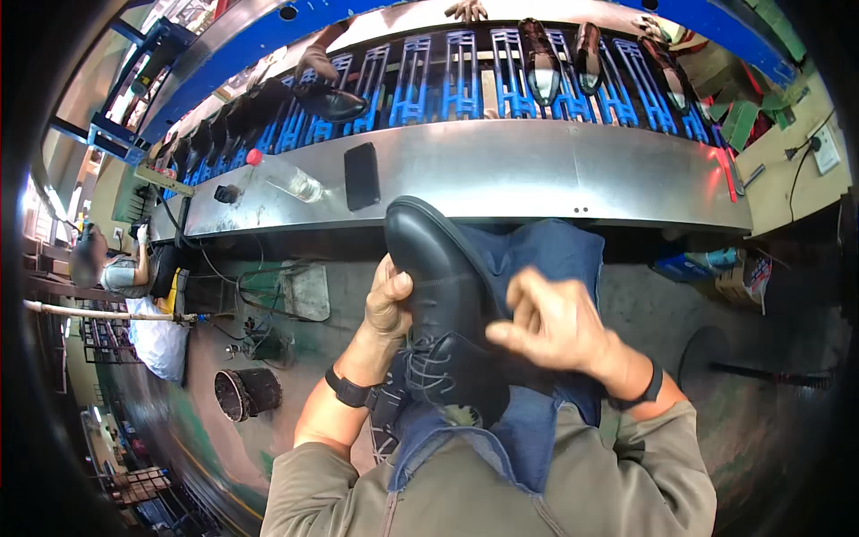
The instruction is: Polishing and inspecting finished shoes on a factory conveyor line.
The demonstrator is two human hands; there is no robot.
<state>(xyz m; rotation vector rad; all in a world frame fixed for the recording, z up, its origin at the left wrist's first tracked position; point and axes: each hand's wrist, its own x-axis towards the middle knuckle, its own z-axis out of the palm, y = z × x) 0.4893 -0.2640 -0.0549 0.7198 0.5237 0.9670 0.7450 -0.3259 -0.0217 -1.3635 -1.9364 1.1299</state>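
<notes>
A black leather lace-up shoe point(438, 259) rests over my lap, toe pointing away toward the metal counter. Its grey-looking laces point(429, 367) show near my body. My left hand point(390, 300) grips the shoe from its left side, thumb and fingers closed on the upper. To the right of the shoe, apart from it, is my right hand point(559, 327), with curled fingers and the thumb pointing toward the shoe. Whatever it may hold is too small or hidden to make out. Blue denim cloth point(559, 259) lies under the shoe across my lap.
Ahead runs a metal counter point(501, 170) carrying a black phone point(361, 177) and a clear bottle point(300, 183). Beyond it, a conveyor with blue racks point(461, 80) bears several dark shoes. Other people's gloved hands point(315, 63) are across it. A black bucket point(249, 394) stands on the floor, left.
</notes>
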